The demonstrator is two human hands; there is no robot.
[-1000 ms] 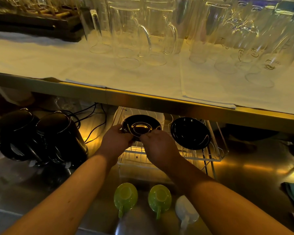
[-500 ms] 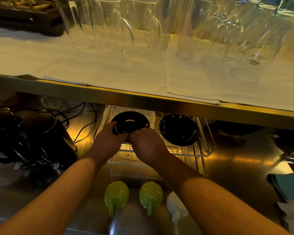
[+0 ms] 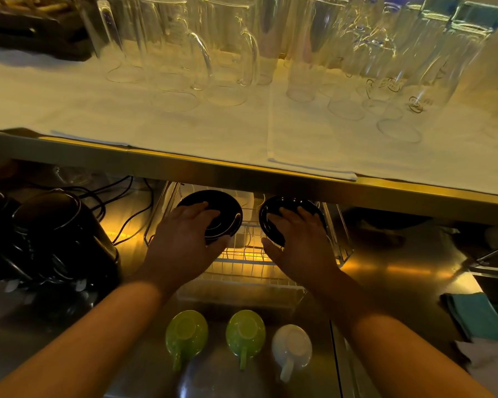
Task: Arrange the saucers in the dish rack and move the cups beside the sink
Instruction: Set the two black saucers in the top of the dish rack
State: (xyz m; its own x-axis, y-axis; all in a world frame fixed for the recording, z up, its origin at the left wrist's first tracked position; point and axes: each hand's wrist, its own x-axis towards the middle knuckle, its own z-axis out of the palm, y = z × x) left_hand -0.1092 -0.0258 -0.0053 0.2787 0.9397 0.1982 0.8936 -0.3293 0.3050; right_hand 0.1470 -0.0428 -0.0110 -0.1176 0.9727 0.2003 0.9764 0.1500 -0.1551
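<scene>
Two black saucers stand tilted in the wire dish rack [image 3: 250, 262] under the shelf. My left hand [image 3: 184, 239] lies over the left saucer [image 3: 227, 214], fingers across its face and thumb under its lower edge. My right hand [image 3: 299, 239] covers the right saucer [image 3: 273, 209] the same way. On the steel counter in front of the rack, upside down with handles toward me, sit two green cups [image 3: 186, 334] [image 3: 245, 331] and one white cup [image 3: 292, 344].
A steel shelf [image 3: 242, 170] covered with white cloth and several upturned glasses overhangs the rack. Black kettles [image 3: 55, 239] with cables stand at the left. A teal cloth [image 3: 477, 317] and a sink edge lie at the right.
Both hands were on the left saucer. My right hand has moved right onto the right saucer, and my left hand has spread over the left one.
</scene>
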